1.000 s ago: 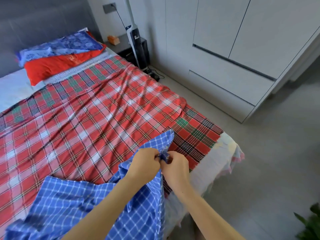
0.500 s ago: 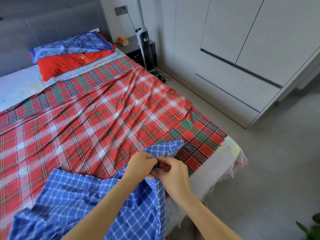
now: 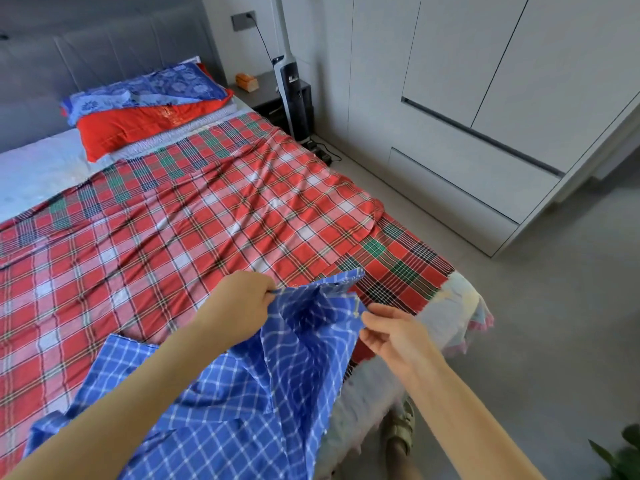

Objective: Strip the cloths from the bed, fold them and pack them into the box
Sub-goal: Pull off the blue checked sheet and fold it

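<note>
**Blue checked cloth held at the near corner of the bed**

Nearest the camera, the blue checked cloth [image 3: 242, 410] lies bunched over the near edge of the bed [image 3: 453, 306], and its upper part is lifted between two bare forearms. The left hand [image 3: 239, 306] has its fingers curled and pinches a gathered edge of this cloth at its fingertips. The right hand [image 3: 391, 330] is just beside the cloth's hemmed right edge, fingers loosely bent. Its thumb and forefinger reach that hem, but it is unclear whether they pinch it or only touch it. Below the right forearm a foot in a sandal [image 3: 401, 424] stands on the grey floor [image 3: 536, 323] close to the mattress side. A few plant leaves [image 3: 620, 455] show at the bottom right corner.

Beyond the hands, a red plaid cloth [image 3: 173, 237] lies spread and wrinkled over most of the bed, its far end short of the pillows. Past it lies a pale sheet [image 3: 34, 174]. A red pillow [image 3: 138, 129] lies there with a blue patterned pillow [image 3: 166, 84] on top, both against the grey headboard [image 3: 104, 46].

To the right of the pillows, a dark nightstand [image 3: 266, 95] carries a small orange box [image 3: 247, 82]; what it holds cannot be seen. An upright vacuum [image 3: 294, 95] stands beside the nightstand, and the wardrobe [image 3: 485, 81] along the right wall has all its doors and drawers closed.
</note>
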`<state>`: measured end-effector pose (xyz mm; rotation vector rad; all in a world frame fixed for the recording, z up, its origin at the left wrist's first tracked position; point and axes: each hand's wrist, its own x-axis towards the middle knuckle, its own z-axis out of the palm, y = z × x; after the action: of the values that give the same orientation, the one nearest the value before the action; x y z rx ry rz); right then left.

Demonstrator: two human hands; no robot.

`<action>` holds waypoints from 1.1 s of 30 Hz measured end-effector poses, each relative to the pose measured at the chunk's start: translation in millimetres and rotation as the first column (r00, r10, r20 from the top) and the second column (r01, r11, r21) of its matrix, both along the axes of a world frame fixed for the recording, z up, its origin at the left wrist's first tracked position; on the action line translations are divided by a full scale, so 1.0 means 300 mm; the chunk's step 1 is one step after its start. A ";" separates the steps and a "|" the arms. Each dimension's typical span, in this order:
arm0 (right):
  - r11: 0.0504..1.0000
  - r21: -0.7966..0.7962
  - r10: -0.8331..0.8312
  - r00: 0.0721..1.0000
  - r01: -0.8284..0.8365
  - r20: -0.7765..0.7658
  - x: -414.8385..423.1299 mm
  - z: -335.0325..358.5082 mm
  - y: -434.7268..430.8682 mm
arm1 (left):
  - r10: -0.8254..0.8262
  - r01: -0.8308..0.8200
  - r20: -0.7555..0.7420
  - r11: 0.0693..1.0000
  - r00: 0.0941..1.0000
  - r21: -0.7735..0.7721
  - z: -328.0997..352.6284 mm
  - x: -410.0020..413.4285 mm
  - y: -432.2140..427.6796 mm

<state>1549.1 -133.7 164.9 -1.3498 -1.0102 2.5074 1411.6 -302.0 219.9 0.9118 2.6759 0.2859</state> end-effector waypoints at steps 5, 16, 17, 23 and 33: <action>0.981 0.053 0.192 0.979 -0.189 -0.065 -0.066 0.086 -0.112 | 0.013 -0.013 0.001 0.997 1.000 0.070 -0.014 0.094 0.060; 0.974 0.097 0.210 0.976 -0.205 -0.048 -0.101 0.153 -0.164 | -0.114 0.104 0.047 0.977 0.992 0.187 -0.008 0.163 0.025; 0.973 0.098 0.212 0.976 -0.207 -0.042 -0.103 0.158 -0.170 | -0.127 0.118 0.035 0.975 0.991 0.190 -0.020 0.169 0.021; 0.849 0.428 0.344 0.939 -0.310 -0.002 -0.098 0.138 -0.163 | -0.013 0.030 -0.057 0.950 0.998 0.312 -0.039 0.136 0.001; -0.143 0.844 0.271 0.800 -0.517 0.536 -0.275 0.034 -0.090 | 0.095 0.079 -0.284 0.835 0.954 0.544 0.404 -0.003 -0.105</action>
<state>1466.6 -160.8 175.2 -0.6632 -2.8061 0.8593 1410.7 -333.4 341.2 1.1825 2.9248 1.0469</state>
